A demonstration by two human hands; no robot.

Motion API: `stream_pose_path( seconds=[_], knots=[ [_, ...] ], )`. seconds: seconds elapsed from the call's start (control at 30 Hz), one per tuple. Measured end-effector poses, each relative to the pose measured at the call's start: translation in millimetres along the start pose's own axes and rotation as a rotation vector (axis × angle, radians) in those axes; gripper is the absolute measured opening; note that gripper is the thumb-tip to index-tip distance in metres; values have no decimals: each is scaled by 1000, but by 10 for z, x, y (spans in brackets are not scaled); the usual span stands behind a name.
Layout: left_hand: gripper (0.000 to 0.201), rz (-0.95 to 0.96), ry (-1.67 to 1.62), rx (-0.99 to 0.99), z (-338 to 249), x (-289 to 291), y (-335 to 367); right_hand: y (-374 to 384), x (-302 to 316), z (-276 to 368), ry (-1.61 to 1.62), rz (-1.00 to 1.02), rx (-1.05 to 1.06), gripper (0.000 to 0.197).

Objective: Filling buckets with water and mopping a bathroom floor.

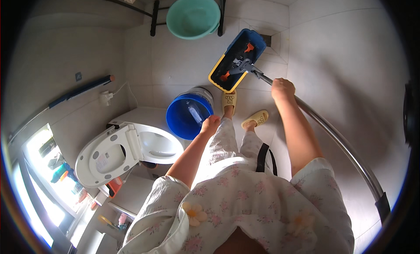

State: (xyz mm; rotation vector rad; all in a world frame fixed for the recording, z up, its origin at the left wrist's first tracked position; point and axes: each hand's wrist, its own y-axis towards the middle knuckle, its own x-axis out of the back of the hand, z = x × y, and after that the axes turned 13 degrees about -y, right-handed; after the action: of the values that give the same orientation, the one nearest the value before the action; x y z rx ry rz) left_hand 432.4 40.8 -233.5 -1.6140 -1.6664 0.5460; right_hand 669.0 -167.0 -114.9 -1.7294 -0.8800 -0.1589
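Note:
My right hand [283,89] is wrapped round the long metal mop pole [332,131], which runs back past my right side. At its far end, the grey joint and dark head of the mop [245,66] sit inside a rectangular blue and yellow mop bucket [250,34] on the floor. Closed at the near right rim of a round blue bucket [177,118], my left hand [211,124] appears to grip its edge. This bucket leans, its mouth facing me, and a pale shiny patch shows inside; I cannot tell whether it is water.
A white toilet [162,142] with its lid raised stands at the left. By the far wall, a green basin [193,17] rests near a black stand [154,17]. A floor drain [267,40] lies beside the mop bucket. Yellow slippers [258,118] are on my feet.

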Motion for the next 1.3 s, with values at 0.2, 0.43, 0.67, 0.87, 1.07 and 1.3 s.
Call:
stream_pose_path(
  seconds=[0.2, 0.43, 0.67, 0.87, 1.07, 1.3],
  knots=[
    [22, 88, 166, -101, -309, -65, 297, -186, -955, -504, 655, 466, 77, 20],
    [37, 60, 281, -277, -1217, -474, 681, -1412, -1424, -730, 670, -112, 123, 25],
    [70, -47, 455, -313, -1357, -1009, 1142, -2202, -1116, -780, 763, 91, -106, 26],
    [72, 238, 230, 93, -1647, -903, 1157, -2240, -1261, -775, 822, 166, -95, 32],
    [50, -54, 138, 60, -1546, -821, 1060, -2290, -1422, -687, 1373, 552, 70, 42],
    [47, -91, 50, 83, -1536, -517, 834, -2634, -1272, -851, 1755, 807, 17, 42]
  ],
)
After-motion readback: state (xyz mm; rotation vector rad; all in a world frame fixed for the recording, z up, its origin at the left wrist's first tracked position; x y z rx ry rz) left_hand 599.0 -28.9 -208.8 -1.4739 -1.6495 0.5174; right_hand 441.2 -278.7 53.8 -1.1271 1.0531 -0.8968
